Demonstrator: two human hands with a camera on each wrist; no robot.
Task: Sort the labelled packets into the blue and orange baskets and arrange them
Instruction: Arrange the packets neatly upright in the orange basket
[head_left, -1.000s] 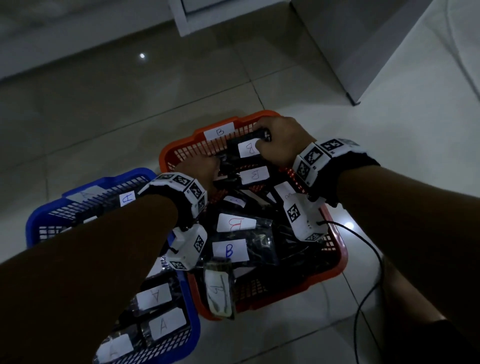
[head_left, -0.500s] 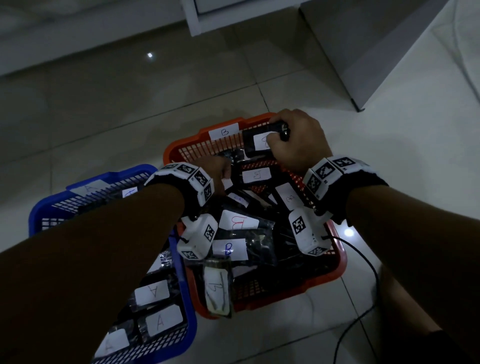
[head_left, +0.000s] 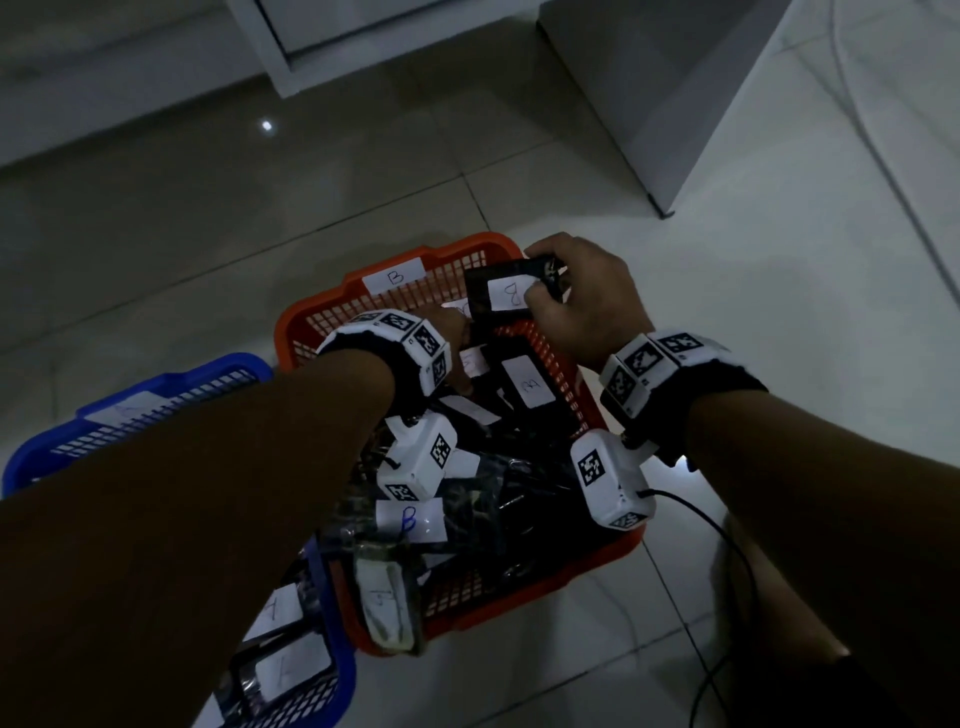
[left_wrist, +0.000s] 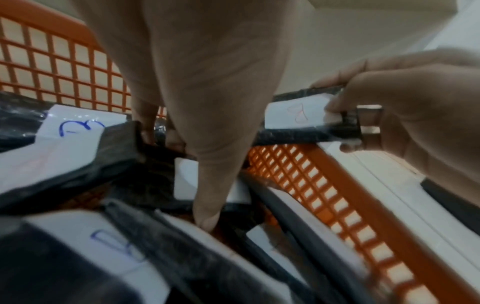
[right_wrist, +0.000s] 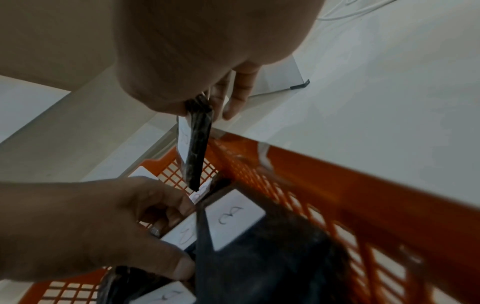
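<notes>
At lower left of the head view sits the blue basket, A packets inside. Centre frame, the left hand reaches into the orange basket, fingers curled among the B packets (whether it actually grips one, I cannot tell). Upper right, the right hand pinches a B-labelled packet above the basket's far corner, long axis hanging down toward the pile.
</notes>
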